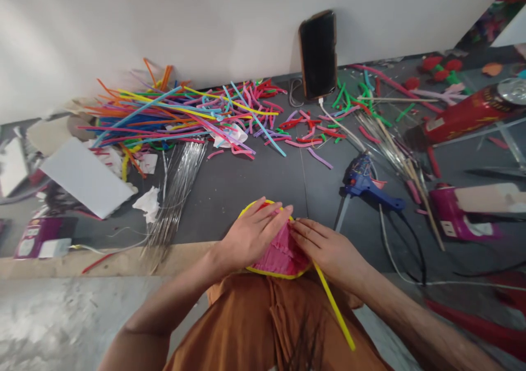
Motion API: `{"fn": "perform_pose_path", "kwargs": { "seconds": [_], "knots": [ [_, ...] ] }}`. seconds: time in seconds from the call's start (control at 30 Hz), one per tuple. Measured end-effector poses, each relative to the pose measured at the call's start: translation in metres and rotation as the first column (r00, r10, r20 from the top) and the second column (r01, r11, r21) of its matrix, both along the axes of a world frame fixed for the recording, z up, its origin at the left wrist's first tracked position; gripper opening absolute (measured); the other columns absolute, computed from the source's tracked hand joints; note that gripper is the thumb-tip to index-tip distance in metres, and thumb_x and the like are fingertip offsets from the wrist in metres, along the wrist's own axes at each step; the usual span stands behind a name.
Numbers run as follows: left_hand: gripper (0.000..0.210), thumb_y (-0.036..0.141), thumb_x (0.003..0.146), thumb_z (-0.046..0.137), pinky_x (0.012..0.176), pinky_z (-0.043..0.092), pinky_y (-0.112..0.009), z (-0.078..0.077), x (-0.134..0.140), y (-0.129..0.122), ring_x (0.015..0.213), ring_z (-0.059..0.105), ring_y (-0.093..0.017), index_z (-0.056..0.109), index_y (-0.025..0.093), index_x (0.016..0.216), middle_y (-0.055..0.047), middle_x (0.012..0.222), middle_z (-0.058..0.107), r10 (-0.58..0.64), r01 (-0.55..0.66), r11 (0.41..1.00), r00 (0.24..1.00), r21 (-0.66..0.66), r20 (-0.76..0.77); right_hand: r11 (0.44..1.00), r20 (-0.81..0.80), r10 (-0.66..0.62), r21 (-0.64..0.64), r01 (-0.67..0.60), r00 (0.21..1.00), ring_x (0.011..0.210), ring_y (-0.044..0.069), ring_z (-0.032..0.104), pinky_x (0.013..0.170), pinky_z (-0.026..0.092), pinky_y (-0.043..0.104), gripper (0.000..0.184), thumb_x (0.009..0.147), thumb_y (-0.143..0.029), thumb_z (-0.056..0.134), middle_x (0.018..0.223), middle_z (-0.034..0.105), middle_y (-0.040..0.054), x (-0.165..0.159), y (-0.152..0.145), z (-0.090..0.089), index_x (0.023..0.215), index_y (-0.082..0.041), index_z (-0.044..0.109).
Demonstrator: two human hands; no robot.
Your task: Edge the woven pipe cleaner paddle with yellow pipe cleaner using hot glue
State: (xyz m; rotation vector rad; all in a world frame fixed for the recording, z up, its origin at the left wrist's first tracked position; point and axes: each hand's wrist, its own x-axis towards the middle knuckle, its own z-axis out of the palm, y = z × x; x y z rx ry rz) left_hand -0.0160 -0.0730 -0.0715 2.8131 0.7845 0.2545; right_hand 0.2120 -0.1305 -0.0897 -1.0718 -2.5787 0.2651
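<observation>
A rounded pink piece (274, 257) with a yellow pipe-cleaner rim is held over my lap at the table's front edge. My left hand (257, 231) lies across its upper left side, fingers stretched toward the top rim and gripping the piece; the thumb is hidden. On the right rim, my right hand (324, 245) has its fingers pressed together on the yellow pipe cleaner (335, 308). That pipe cleaner's loose end hangs down past my right hand over the brown clothing. Both hands' fingertips nearly meet at the top right of the piece.
Many coloured pipe cleaners (164, 113) are heaped at the back left, above a bundle of thin wires (176, 190). A blue glue gun (364, 184) lies right of my hands. A phone (318, 56) leans on the wall. A red can (468, 113) lies at the right.
</observation>
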Motion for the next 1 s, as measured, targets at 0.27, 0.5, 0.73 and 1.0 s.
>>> {"fn": "perform_pose_path", "kwargs": {
  "seconds": [0.27,0.5,0.73,1.0],
  "knots": [
    [0.045,0.023,0.095,0.044,0.109,0.038,-0.046,-0.005,0.009,-0.001,0.123,0.053,-0.023,0.038,0.009,0.137,-0.012,0.127,0.061,-0.026,0.027,0.999,0.999,0.036,-0.038,1.000,-0.024,0.003,0.009,-0.003,1.000,0.112,0.023,0.059,0.094,0.054,0.037,0.031,0.086,-0.008,0.047,0.118,0.066,0.0140,0.004,-0.003,0.005,0.111,-0.008,0.065],
    [0.047,0.022,0.096,0.042,0.110,0.036,-0.048,-0.005,0.012,0.003,0.117,0.056,-0.022,0.033,0.011,0.140,-0.008,0.120,0.065,-0.048,0.053,0.996,0.997,0.071,-0.068,1.000,-0.027,-0.024,-0.003,0.024,0.999,0.107,0.022,0.059,0.089,0.054,0.039,0.028,0.089,-0.011,0.047,0.115,0.068,0.0114,0.011,-0.015,0.009,0.107,-0.013,0.067],
    [0.044,0.010,0.096,0.034,0.107,0.039,-0.039,-0.004,0.025,0.012,0.101,0.062,-0.015,0.033,0.011,0.139,-0.005,0.103,0.068,-0.070,0.071,0.992,0.997,0.108,-0.012,0.998,-0.005,-0.058,-0.002,0.058,0.998,0.109,0.023,0.058,0.091,0.052,0.040,0.027,0.087,-0.011,0.051,0.119,0.067,0.0098,0.009,-0.021,0.004,0.108,-0.014,0.067],
    [0.049,0.009,0.093,0.039,0.084,0.049,-0.034,-0.006,0.021,0.022,0.085,0.060,-0.016,0.030,0.011,0.141,-0.004,0.089,0.065,-0.128,0.127,0.989,0.992,0.080,0.006,0.999,0.018,-0.036,0.035,0.035,0.999,0.111,0.023,0.056,0.091,0.051,0.040,0.023,0.087,-0.012,0.052,0.118,0.067,0.0083,0.011,-0.013,0.011,0.103,-0.016,0.068]
  ]
}}
